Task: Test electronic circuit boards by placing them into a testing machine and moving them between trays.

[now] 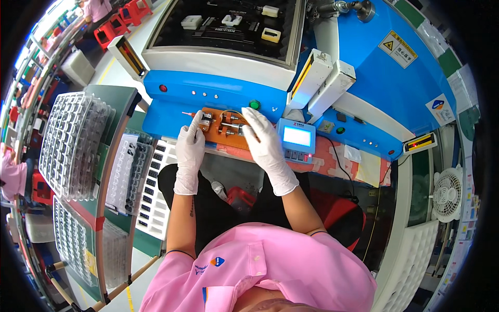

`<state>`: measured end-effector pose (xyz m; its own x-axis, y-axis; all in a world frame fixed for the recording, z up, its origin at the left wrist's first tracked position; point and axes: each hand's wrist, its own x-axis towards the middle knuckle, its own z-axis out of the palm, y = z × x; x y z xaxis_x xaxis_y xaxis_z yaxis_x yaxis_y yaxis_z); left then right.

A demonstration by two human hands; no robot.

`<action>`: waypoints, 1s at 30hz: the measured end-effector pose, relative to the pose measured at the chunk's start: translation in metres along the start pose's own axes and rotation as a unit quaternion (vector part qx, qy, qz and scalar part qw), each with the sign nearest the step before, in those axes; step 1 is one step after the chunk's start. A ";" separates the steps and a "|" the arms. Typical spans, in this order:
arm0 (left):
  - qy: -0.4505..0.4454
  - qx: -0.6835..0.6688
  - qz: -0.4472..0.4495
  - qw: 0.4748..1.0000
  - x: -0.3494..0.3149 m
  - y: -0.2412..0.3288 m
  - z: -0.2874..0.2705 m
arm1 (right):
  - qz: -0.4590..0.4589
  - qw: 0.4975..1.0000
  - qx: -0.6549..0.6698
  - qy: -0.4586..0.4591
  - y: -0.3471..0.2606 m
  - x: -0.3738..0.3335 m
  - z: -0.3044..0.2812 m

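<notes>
An orange-brown fixture board (pixel 224 139) with metal clamps lies on the blue machine's front ledge. My left hand (pixel 191 148), in a white glove, is at the board's left end beside a small metal block (pixel 207 121). Its fingers are drawn together there, and whatever they hold is hidden. A thin red-tipped piece (pixel 188 114) sticks out next to them. My right hand (pixel 267 148), also gloved, reaches over the board's right end. Its fingers are stretched out and apart beside a metal clamp rod (pixel 231 125).
A blue control box (pixel 296 139) with a lit screen stands right of my right hand. Behind the board are a green button (pixel 254 105) and a red button (pixel 163 88). Stacked clear trays (pixel 73 145) fill a rack on the left. A white fan (pixel 447 193) is far right.
</notes>
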<state>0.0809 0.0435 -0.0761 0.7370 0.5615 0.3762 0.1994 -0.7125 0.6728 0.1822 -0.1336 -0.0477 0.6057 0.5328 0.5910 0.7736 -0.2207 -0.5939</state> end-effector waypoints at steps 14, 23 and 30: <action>0.019 0.001 0.038 0.999 0.001 -0.004 0.004 | -0.006 0.966 -0.181 -0.186 -0.010 0.003 0.021; 0.001 -0.007 0.002 1.000 0.000 0.006 0.003 | -0.016 0.970 -0.169 -0.175 -0.003 -0.002 0.023; -0.025 -0.001 -0.033 0.999 0.001 0.011 -0.003 | 0.004 0.972 -0.151 -0.181 -0.005 0.000 0.023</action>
<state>0.0820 0.0374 -0.0668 0.7534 0.5856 0.2991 0.2476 -0.6740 0.6960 0.1740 -0.1141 -0.0573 0.5485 0.7708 0.3241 0.8220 -0.4261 -0.3778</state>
